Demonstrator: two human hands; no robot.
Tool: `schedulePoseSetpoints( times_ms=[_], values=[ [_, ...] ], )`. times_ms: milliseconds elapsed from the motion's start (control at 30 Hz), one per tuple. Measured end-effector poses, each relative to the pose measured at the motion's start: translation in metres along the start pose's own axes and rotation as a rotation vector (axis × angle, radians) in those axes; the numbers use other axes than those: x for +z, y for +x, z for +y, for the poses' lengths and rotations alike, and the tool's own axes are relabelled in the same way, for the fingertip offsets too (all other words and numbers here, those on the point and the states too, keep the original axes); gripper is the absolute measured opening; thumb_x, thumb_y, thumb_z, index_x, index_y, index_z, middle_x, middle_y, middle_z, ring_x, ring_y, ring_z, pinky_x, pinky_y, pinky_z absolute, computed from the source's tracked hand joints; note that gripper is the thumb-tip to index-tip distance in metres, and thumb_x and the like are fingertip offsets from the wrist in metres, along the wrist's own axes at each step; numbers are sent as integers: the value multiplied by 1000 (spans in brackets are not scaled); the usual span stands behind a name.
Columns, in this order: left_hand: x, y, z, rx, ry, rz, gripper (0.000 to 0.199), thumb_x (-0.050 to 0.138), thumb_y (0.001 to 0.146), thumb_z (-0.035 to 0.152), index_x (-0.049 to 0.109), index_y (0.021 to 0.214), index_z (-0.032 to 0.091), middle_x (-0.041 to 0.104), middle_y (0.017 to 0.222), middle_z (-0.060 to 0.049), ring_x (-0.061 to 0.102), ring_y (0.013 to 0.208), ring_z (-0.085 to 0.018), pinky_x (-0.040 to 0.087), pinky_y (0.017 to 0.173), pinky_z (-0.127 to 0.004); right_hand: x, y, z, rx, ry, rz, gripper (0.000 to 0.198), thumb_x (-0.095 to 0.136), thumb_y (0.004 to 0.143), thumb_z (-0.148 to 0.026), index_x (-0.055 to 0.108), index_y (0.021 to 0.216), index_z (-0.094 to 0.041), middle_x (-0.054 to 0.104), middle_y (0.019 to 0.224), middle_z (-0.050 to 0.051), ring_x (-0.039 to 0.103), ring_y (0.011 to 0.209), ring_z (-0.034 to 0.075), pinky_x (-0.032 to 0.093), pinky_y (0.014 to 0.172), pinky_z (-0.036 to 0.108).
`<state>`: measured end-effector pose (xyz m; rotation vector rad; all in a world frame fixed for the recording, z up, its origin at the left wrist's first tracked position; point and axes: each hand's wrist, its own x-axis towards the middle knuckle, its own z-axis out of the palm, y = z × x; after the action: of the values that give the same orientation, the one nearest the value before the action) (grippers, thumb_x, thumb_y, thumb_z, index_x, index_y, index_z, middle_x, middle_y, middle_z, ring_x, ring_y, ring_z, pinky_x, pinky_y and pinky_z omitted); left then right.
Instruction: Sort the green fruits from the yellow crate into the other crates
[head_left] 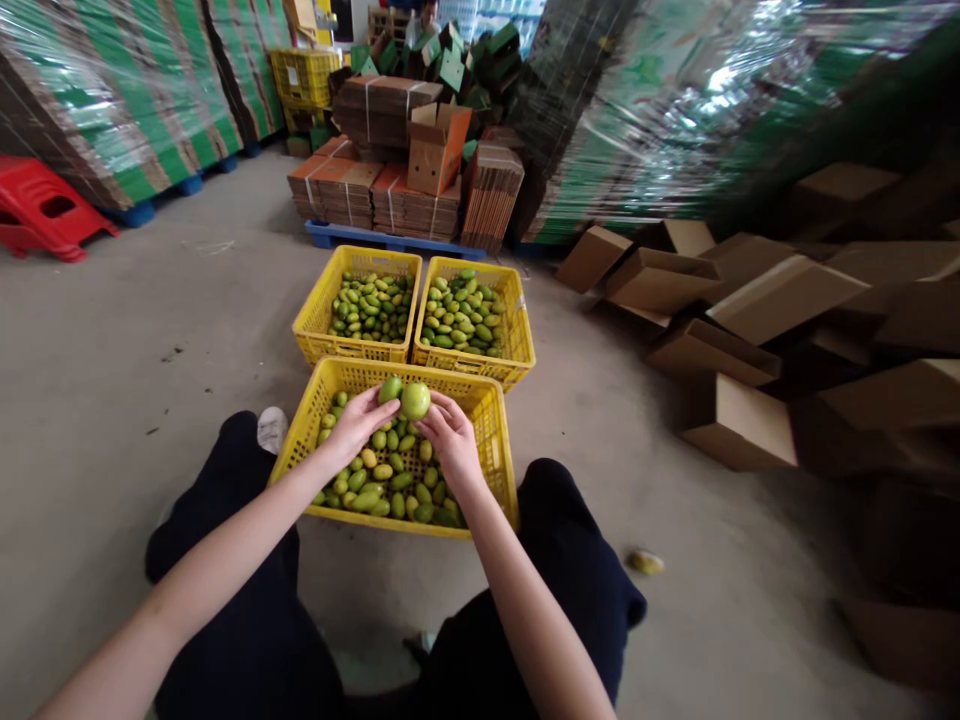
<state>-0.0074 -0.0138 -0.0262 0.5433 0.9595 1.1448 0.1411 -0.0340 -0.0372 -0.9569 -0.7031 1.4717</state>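
Observation:
My left hand (362, 422) is closed on a green mango (390, 389), held up over the near yellow crate (405, 524). Right beside it, my right hand (452, 438) grips a rounder, paler green mango (415, 401) with its fingertips. The two fruits are close together, and I cannot tell whether they touch. Below both hands, loose green and yellowish mangoes (367, 500) lie in the near crate, with part of its slatted floor showing. My forearms and hands hide some of the fruit.
Two more yellow crates of mangoes, left (300, 325) and right (529, 345), stand just beyond. Flattened cartons (345, 195) lie on a blue pallet (390, 240). Open boxes (742, 420) pile up at right. A red stool (45, 205) stands far left; a yellowish fruit (646, 562) lies on the floor.

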Motion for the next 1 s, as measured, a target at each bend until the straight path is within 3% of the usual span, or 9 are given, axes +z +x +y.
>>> schedulePoseSetpoints(
  times_ms=[167, 267, 400, 600, 800, 1000],
  values=[
    [1, -3, -2, 36, 86, 37, 27, 76, 71, 7, 63, 93, 16, 73, 91, -5, 69, 97, -20, 54, 91, -32, 2, 0, 1, -4, -72, -2, 38, 79, 67, -38, 70, 100, -22, 73, 96, 2, 69, 83, 18, 56, 79, 32],
    [-3, -1, -5, 81, 161, 15, 25, 77, 72, 11, 65, 93, 16, 73, 97, -6, 67, 98, -19, 52, 90, -27, 1, -3, -2, -34, -146, 16, 39, 82, 64, -32, 71, 99, -21, 73, 99, 1, 69, 82, 18, 55, 80, 32],
    [-8, 4, -5, 80, 194, -15, 18, 76, 74, 19, 72, 91, 15, 72, 101, -7, 65, 99, -18, 51, 87, -23, -1, -3, -5, -5, -177, 24, 36, 82, 62, -31, 71, 95, -20, 73, 89, 0, 67, 78, 18, 54, 73, 31],
    [-9, 4, -1, 41, 123, 18, 16, 74, 77, 18, 68, 91, 16, 72, 91, -5, 67, 83, -15, 55, 77, -23, -4, 1, -6, -34, -62, 104, 35, 84, 59, -32, 61, 83, -22, 67, 79, -3, 62, 74, 13, 52, 69, 26],
    [-12, 6, -2, 17, 115, 27, 19, 71, 80, 24, 71, 97, 14, 74, 97, -7, 69, 91, -18, 54, 93, -34, -5, 2, -7, 11, -61, 98, 37, 84, 58, -34, 64, 86, -21, 66, 86, -3, 63, 75, 12, 53, 70, 24],
    [-14, 7, -3, 58, 280, -141, 37, 78, 74, 29, 71, 107, 13, 73, 109, -8, 66, 105, -23, 47, 104, -41, -8, 6, -5, 128, 54, 71, 40, 83, 56, -38, 64, 89, -23, 69, 80, -3, 65, 66, 14, 56, 72, 31]
  ],
)
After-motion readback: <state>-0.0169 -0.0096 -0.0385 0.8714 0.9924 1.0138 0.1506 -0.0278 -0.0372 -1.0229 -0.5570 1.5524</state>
